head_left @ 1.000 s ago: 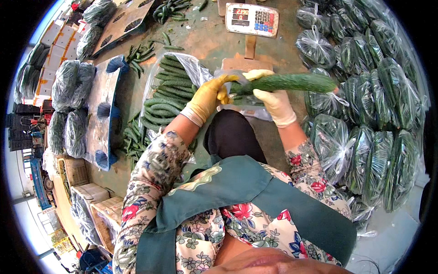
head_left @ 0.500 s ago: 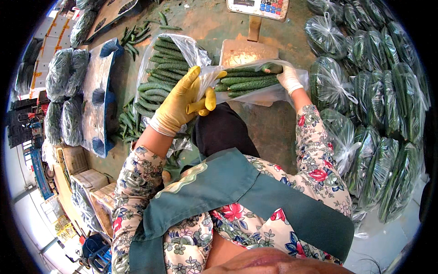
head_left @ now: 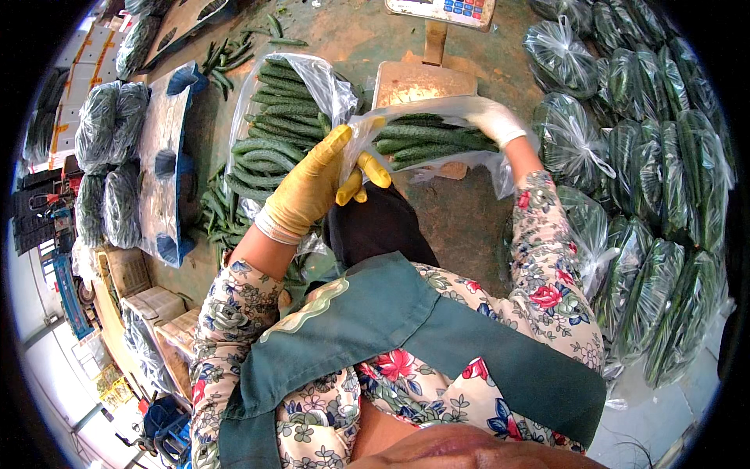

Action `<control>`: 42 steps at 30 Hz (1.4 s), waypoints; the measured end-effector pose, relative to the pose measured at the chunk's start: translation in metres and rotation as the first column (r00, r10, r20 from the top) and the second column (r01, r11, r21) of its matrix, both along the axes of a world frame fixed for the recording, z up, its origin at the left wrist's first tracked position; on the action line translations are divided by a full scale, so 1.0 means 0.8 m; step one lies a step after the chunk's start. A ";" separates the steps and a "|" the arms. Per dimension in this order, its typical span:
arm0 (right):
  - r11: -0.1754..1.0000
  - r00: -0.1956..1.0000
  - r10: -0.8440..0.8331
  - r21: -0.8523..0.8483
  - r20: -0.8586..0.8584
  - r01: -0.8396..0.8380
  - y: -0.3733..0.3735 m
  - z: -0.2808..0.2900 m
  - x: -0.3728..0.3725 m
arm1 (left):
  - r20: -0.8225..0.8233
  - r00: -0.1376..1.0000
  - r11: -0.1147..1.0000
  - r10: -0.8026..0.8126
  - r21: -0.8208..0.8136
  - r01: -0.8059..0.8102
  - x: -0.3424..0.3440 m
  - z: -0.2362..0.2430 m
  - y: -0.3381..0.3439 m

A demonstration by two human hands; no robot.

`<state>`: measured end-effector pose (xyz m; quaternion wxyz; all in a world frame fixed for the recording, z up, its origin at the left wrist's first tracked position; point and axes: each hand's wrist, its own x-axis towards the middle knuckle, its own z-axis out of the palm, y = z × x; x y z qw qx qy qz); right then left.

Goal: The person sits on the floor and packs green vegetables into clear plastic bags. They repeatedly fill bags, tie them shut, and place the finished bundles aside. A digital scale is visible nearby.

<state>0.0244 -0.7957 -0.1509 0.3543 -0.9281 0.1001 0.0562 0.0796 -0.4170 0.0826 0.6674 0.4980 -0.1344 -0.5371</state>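
Note:
My left hand (head_left: 308, 184), in a yellow glove, pinches the left end of a clear plastic bag (head_left: 437, 166) between thumb and fingers. Several long green cucumbers (head_left: 426, 141) lie side by side inside that bag. At its right end my right hand (head_left: 498, 125), in a pale glove, closes on the film by the cucumber ends; its fingertips are partly hidden. Left of the bag, a wider heap of cucumbers (head_left: 273, 117) rests in another open plastic bag (head_left: 337, 92), close to my left hand.
A scale (head_left: 426, 82) with a metal platform stands just beyond the held bag. Filled, tied bags of cucumbers (head_left: 574, 141) are stacked along the right. Loose cucumbers (head_left: 223, 207) lie on the floor at left, beside a pallet (head_left: 166, 156) and more packed bags (head_left: 125, 129).
The upper film of the held bag has lifted and stretched between my hands. My right hand has moved slightly right, and my left hand has shifted slightly right and down.

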 end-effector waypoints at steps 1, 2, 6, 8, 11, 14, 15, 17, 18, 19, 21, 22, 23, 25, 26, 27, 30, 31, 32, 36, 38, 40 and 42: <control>0.999 0.999 0.032 0.029 0.013 -0.033 -0.014 0.003 -0.006 | 0.011 1.000 1.000 -0.001 0.017 0.001 -0.001 -0.003 -0.001; 0.996 0.998 0.061 0.056 0.027 -0.062 -0.026 0.013 -0.010 | 0.023 1.000 0.999 -0.005 0.033 0.005 -0.002 -0.004 -0.005; 0.954 0.986 -0.132 0.257 -0.104 0.155 -0.024 0.081 -0.022 | 0.035 0.998 0.996 0.047 0.068 -0.050 -0.003 -0.014 -0.029; 0.929 0.984 -0.169 0.324 -0.065 0.181 -0.024 0.109 -0.022 | 0.023 0.997 0.991 0.079 0.108 -0.081 0.004 -0.038 -0.037; 0.816 0.973 -0.232 0.541 -0.017 0.204 -0.013 0.129 -0.029 | 0.126 0.989 0.977 0.081 0.189 -0.104 0.008 -0.054 -0.045; 0.646 0.957 -0.276 0.719 -0.092 0.256 0.019 0.161 -0.045 | 0.193 0.979 0.965 0.068 0.235 -0.113 0.011 -0.062 -0.045; 0.621 0.963 -0.258 0.749 -0.084 0.232 0.024 0.153 -0.054 | 0.206 0.977 0.958 0.058 0.264 -0.113 0.008 -0.066 -0.048; 0.625 0.961 -0.275 0.755 -0.023 0.197 0.031 0.138 -0.070 | 0.266 0.964 0.951 0.008 0.295 -0.089 0.003 -0.066 -0.056; 0.688 0.936 -0.345 0.698 0.075 0.198 0.039 0.138 -0.074 | 0.310 0.950 0.956 0.027 0.270 -0.115 0.001 -0.067 -0.056; 0.735 0.885 -0.433 0.635 0.169 0.238 0.048 0.139 -0.080 | 0.354 0.934 0.959 0.047 0.244 -0.141 -0.003 -0.075 -0.054; 0.886 0.767 -0.461 0.180 0.446 0.428 0.068 0.163 -0.091 | 0.525 0.851 0.944 0.033 0.264 -0.200 -0.002 -0.084 -0.049; 0.865 0.779 -0.404 -0.076 0.480 0.496 0.068 0.164 -0.088 | 0.582 0.813 0.921 -0.024 0.329 -0.208 -0.001 -0.088 -0.043; 0.824 0.788 -0.395 -0.196 0.473 0.531 0.066 0.158 -0.092 | 0.628 0.772 0.899 -0.092 0.386 -0.207 -0.002 -0.087 -0.044; 0.730 0.813 -0.425 -0.381 0.397 0.568 0.070 0.120 -0.095 | 0.751 0.635 0.854 -0.181 0.439 -0.277 -0.006 -0.100 -0.035; 0.715 0.829 -0.490 -0.420 0.270 0.559 0.073 0.113 -0.097 | 0.722 0.648 0.836 -0.241 0.494 -0.240 -0.007 -0.096 -0.028; 0.696 0.792 -0.561 -0.380 0.241 0.609 0.063 0.089 -0.105 | 0.690 0.658 0.816 -0.301 0.544 -0.198 -0.009 -0.087 -0.024; 0.737 0.717 -0.676 -0.170 -0.170 0.655 0.001 0.024 -0.128 | 0.609 0.766 0.852 -0.203 0.496 -0.168 -0.018 -0.081 -0.006; 0.776 0.720 -0.618 -0.096 -0.317 0.623 -0.025 0.012 -0.138 | 0.511 0.856 0.910 -0.080 0.388 -0.147 -0.017 -0.089 -0.001; 0.636 0.689 -0.674 0.265 -0.268 0.725 -0.011 0.023 -0.134 | 0.383 0.923 0.944 0.040 0.290 -0.161 -0.015 -0.091 0.012; 0.147 0.569 -0.822 0.966 -0.001 0.214 -0.005 0.099 -0.121 | 0.404 0.898 0.938 0.172 0.212 -0.275 -0.011 -0.028 0.014; -0.081 0.698 -0.712 0.980 0.072 -0.184 0.013 0.202 -0.101 | 0.644 0.765 0.911 -0.010 0.321 -0.259 0.029 0.003 0.030; 0.087 0.780 -0.613 0.992 0.128 -0.094 0.021 0.270 -0.083 | 0.708 0.702 0.907 0.076 0.243 -0.343 0.090 0.015 0.045; 0.109 0.819 -0.531 0.976 0.217 -0.188 0.036 0.346 -0.105 | 0.688 0.700 0.829 0.192 0.268 -0.491 0.109 0.080 0.051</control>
